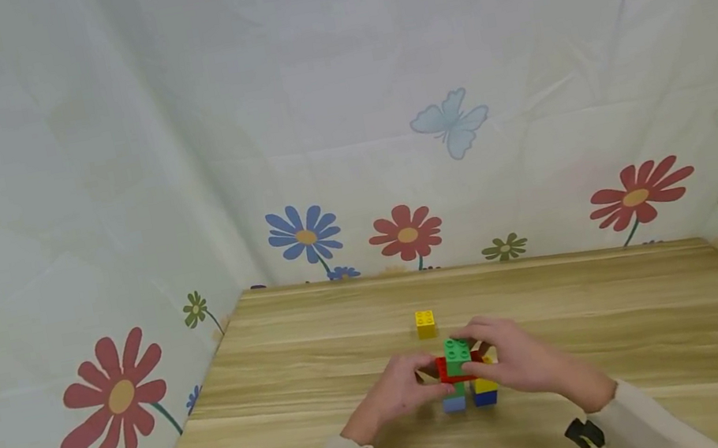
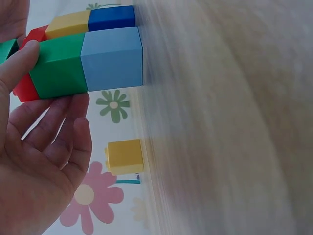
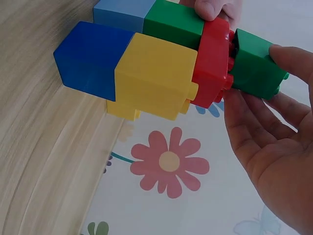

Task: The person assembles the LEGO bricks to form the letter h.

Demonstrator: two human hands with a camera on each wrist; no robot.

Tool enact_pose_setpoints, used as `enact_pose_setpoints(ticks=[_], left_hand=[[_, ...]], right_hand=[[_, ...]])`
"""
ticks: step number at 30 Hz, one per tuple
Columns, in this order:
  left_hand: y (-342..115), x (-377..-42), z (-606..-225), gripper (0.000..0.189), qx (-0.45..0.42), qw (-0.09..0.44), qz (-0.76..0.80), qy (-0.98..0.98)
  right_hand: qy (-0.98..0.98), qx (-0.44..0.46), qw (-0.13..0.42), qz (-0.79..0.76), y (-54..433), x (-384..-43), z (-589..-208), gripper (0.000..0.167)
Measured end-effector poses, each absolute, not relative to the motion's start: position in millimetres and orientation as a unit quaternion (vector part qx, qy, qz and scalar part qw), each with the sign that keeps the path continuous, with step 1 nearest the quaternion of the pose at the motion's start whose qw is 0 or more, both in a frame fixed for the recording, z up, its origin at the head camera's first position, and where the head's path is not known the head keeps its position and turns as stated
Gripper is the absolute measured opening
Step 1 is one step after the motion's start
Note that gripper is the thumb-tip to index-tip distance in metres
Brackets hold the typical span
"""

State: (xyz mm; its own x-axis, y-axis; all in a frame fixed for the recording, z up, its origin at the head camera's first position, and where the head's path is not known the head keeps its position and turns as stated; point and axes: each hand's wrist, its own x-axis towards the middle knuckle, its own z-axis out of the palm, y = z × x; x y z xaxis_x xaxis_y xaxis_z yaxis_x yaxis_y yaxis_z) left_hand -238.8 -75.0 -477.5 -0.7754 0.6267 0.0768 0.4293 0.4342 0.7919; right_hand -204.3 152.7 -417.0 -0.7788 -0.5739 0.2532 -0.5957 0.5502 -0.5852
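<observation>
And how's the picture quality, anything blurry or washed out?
Head: soft, even light, the top green block small but readable. Left wrist: scene turned sideways, nearby table blurred, light blue block clearer. Right wrist: also tilted, blocks fairly crisp, flowered cloth pale toward the top right.

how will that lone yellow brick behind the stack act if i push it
The yellow brick would probably slide rather than roll, given its flat sides. Its crisp edges and moulded studs suggest stiff plastic, unlikely to squash. It looks small, so likely light.

High, forward-down head view, two close, tipped wrist views, block structure (image 2: 61, 66) in both.
</observation>
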Motion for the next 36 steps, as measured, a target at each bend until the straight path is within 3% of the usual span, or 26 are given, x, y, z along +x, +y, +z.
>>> enact_pose_setpoints(ticks=[36], left_hand=[[-75,-238,-477,0.024,0.318,0.110,0.417,0.844]], right_hand=[[-0.879,0.351,-0.033,0.320,142,-212,-416,0.045]])
